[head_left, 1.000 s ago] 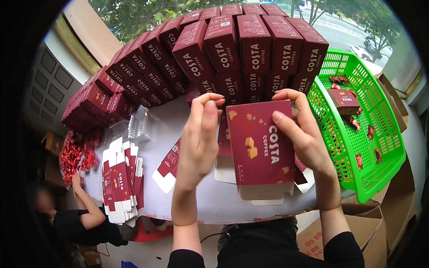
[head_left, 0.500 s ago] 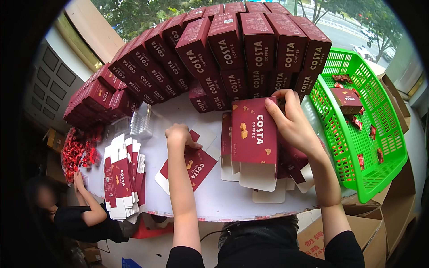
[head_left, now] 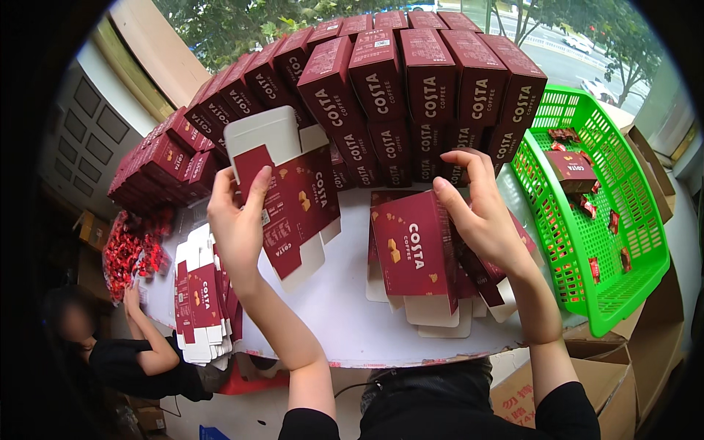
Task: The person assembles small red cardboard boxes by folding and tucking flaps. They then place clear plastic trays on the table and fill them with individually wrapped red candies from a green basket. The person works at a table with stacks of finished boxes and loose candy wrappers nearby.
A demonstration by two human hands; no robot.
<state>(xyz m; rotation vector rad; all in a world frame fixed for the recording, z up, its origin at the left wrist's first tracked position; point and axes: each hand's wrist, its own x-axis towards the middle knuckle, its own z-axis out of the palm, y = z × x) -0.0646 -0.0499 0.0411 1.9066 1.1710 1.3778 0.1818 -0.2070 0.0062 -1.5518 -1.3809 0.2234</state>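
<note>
My left hand [head_left: 236,224] is raised over the table and grips a dark red carton blank [head_left: 304,198] by its left edge, thumb in front. The blank has white flaps at its top and lower right. At the right, a folded-up red carton [head_left: 411,246] with a white flap at its near end lies tilted on other cartons [head_left: 488,271]. Beside that carton's upper right corner is my right hand [head_left: 480,209], fingers apart and gripping nothing. A pile of flat carton blanks [head_left: 199,297] with white flaps lies at the table's left front.
Stacked red boxes [head_left: 418,81] line the table's far side. A green plastic basket [head_left: 623,293] at the right holds a small box and several red wrapped sweets. Red wrapped sweets [head_left: 132,249] are heaped at the left, near another person [head_left: 147,359]. Brown cardboard boxes [head_left: 579,385] stand below right.
My left hand has lifted the carton blank off the table and moved it up and left. My right hand has let go of the folded-up carton, which now lies slightly lower and more tilted.
</note>
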